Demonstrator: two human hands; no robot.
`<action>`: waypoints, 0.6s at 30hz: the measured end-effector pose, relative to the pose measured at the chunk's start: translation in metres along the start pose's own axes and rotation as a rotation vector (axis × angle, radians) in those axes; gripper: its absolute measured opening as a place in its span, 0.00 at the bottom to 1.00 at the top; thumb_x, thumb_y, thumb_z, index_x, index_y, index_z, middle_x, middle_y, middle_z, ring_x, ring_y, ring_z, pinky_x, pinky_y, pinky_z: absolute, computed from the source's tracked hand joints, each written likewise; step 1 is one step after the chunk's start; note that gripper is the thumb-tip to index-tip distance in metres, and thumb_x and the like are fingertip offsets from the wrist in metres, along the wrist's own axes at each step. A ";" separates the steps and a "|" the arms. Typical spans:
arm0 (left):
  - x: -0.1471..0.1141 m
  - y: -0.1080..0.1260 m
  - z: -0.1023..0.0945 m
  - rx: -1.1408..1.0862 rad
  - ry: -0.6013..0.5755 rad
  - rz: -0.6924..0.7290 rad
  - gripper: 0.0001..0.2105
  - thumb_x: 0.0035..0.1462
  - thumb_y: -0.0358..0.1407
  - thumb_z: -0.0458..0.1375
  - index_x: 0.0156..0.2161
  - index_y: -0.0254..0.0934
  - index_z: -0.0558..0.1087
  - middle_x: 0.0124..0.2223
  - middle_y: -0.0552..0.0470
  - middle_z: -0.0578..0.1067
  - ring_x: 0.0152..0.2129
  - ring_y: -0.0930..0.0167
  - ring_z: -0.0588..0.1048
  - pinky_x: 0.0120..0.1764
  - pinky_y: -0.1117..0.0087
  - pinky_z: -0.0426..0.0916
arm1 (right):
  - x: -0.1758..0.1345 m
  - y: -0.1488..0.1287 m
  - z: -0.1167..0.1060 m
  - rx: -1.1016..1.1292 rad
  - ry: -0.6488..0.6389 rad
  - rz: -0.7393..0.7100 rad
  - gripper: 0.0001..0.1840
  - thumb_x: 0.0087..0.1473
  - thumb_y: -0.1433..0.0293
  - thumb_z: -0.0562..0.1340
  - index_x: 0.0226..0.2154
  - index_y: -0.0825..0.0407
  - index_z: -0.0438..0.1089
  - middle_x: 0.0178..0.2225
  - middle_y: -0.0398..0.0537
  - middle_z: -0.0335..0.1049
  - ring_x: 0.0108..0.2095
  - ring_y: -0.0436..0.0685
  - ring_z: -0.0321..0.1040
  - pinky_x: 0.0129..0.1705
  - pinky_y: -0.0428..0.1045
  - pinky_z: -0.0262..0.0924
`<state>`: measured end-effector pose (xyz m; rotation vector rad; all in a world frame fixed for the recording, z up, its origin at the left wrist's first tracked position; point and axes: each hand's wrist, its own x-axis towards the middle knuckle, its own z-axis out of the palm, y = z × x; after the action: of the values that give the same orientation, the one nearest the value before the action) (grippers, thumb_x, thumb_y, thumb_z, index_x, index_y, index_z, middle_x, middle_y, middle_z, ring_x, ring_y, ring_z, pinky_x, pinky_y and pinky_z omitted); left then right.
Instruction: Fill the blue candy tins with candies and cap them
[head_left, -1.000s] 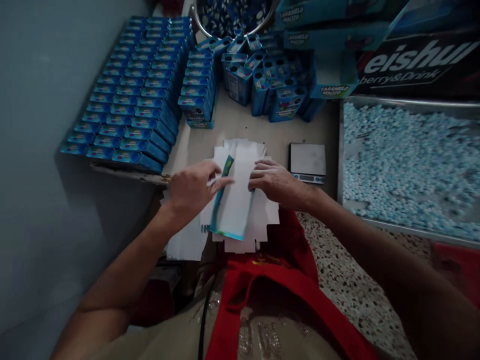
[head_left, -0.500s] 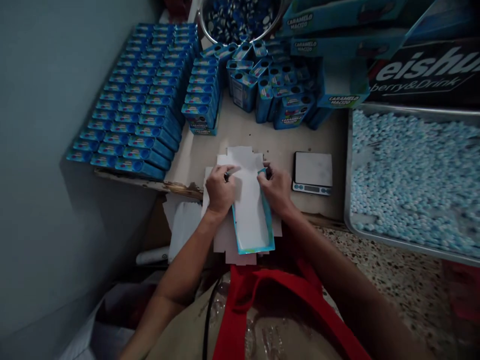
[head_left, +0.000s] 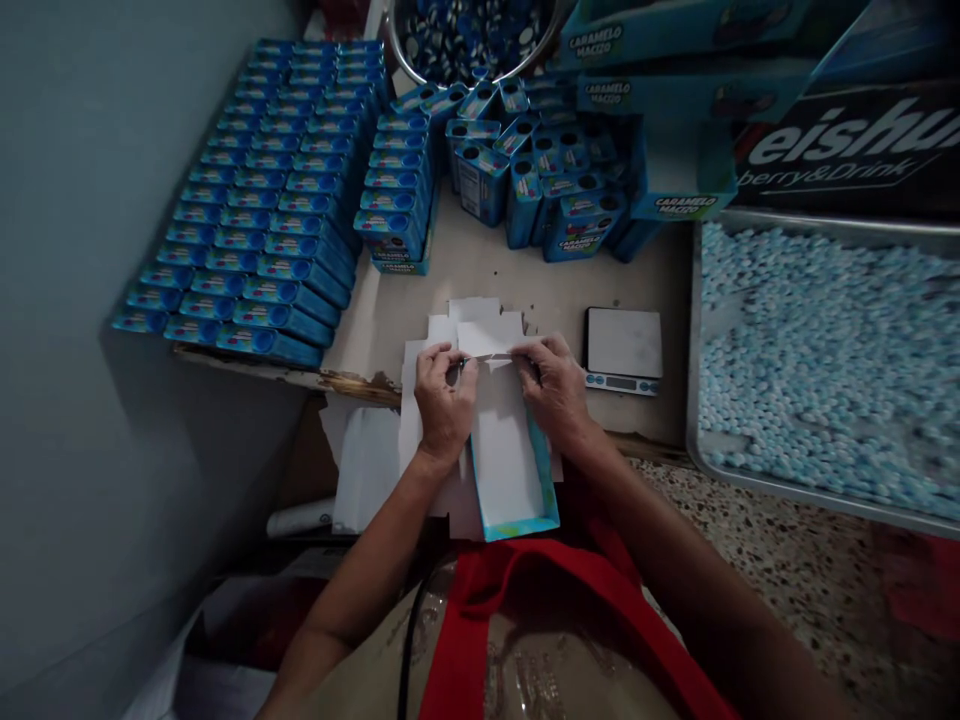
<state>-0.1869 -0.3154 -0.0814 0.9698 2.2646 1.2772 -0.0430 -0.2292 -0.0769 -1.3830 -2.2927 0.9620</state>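
Observation:
Between my hands is a partly folded cardboard box (head_left: 510, 450), white inside with blue edges, its near end and right side standing up. My left hand (head_left: 445, 400) pinches the far left corner of the box. On the far right corner, my right hand (head_left: 553, 390) grips with thumb and fingers. A white flap at the far end is bent up between the two hands. Beneath the box lie flat white cardboard blanks (head_left: 415, 400), stacked and jutting over the table's front edge. The fingertips partly hide both far corners.
Rows of small blue boxes (head_left: 247, 235) fill the left, with more blue boxes (head_left: 480, 180) at the back. A digital scale (head_left: 622, 345) sits to the right, beside a metal tray (head_left: 697, 400) of blue-and-white candies. Behind stands a metal bowl (head_left: 397, 45) of dark blue pieces.
The box has come slightly nearer to me. Its far flap, flat before, is now folded up between my hands, and both hands have shifted their hold at the far corners.

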 end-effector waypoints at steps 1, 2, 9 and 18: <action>-0.002 0.001 0.000 -0.036 0.003 -0.017 0.05 0.65 0.37 0.63 0.38 0.38 0.78 0.52 0.42 0.77 0.54 0.63 0.77 0.57 0.62 0.74 | -0.003 -0.001 0.000 0.000 0.005 -0.018 0.14 0.68 0.67 0.56 0.44 0.48 0.78 0.45 0.52 0.78 0.44 0.61 0.75 0.46 0.53 0.68; -0.004 0.002 0.001 -0.076 -0.003 -0.044 0.09 0.66 0.40 0.62 0.37 0.37 0.78 0.53 0.41 0.78 0.54 0.62 0.77 0.57 0.61 0.73 | -0.006 -0.002 -0.001 0.002 0.005 -0.043 0.14 0.68 0.67 0.56 0.45 0.48 0.78 0.44 0.53 0.77 0.43 0.60 0.75 0.46 0.53 0.68; -0.010 0.002 0.013 -0.283 0.159 -0.072 0.23 0.59 0.50 0.70 0.52 0.40 0.70 0.42 0.51 0.79 0.39 0.70 0.80 0.47 0.68 0.75 | -0.014 -0.003 0.000 0.020 0.020 -0.153 0.16 0.66 0.71 0.55 0.50 0.49 0.74 0.42 0.54 0.78 0.44 0.62 0.75 0.47 0.55 0.69; 0.000 -0.006 -0.012 0.006 -0.084 0.255 0.16 0.66 0.51 0.62 0.41 0.40 0.80 0.40 0.48 0.84 0.40 0.67 0.83 0.47 0.68 0.76 | -0.003 -0.006 -0.005 0.044 0.008 0.016 0.16 0.65 0.67 0.56 0.50 0.51 0.74 0.49 0.59 0.80 0.50 0.65 0.77 0.52 0.58 0.70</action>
<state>-0.1964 -0.3246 -0.0800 1.3230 2.1342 1.3034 -0.0428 -0.2315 -0.0688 -1.3877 -2.2444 1.0038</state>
